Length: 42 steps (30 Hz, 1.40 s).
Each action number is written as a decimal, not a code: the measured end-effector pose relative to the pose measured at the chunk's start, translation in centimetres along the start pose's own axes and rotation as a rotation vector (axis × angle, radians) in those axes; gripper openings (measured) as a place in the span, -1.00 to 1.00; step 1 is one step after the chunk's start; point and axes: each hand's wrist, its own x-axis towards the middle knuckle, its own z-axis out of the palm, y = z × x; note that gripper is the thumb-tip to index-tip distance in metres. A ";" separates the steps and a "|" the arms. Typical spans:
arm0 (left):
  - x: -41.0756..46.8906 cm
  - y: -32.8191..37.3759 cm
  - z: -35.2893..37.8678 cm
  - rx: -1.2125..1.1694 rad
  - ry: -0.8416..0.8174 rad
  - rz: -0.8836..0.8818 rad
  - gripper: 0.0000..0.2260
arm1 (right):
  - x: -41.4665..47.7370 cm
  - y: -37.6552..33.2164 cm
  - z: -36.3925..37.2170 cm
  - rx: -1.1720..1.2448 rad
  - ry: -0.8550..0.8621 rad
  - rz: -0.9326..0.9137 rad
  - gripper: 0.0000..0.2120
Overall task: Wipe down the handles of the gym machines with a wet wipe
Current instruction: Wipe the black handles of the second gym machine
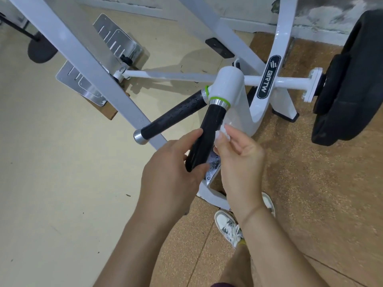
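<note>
Cork floor (310, 193), left hand (172, 168) curled round black handle (209, 129), its end hidden, right hand (238, 158) pinching wet wipe (222, 133)

A smooth beige floor (51, 183) is seen on the left, bordered on the right by a brown speckled cork-like mat (310, 193). A white lace-up sneaker (226, 226) is planted on the mat, with a second white sneaker (268, 201) partly hidden nearby. A mottled grey wall (331, 11) is seen at the top.
</note>
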 end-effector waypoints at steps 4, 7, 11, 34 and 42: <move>-1.5 -0.7 0.4 -0.065 0.022 0.016 -0.43 | -0.4 0.5 -0.5 -0.082 0.043 -0.006 -0.80; -2.2 -1.6 1.1 -0.141 0.070 0.028 -0.47 | -2.5 1.1 -0.7 -0.213 0.000 -0.071 -0.84; -2.4 -2.6 1.9 -0.248 0.115 0.034 -0.58 | -3.1 1.0 -1.3 -0.308 0.002 -0.172 -0.81; -4.5 -3.7 1.4 -0.711 0.229 -0.256 -0.86 | -6.6 2.2 -2.3 -0.255 -0.226 -0.173 -0.83; -5.3 -3.5 2.5 -0.713 0.282 -0.249 -0.79 | -9.1 3.2 -1.2 -0.271 -0.181 -0.114 -0.72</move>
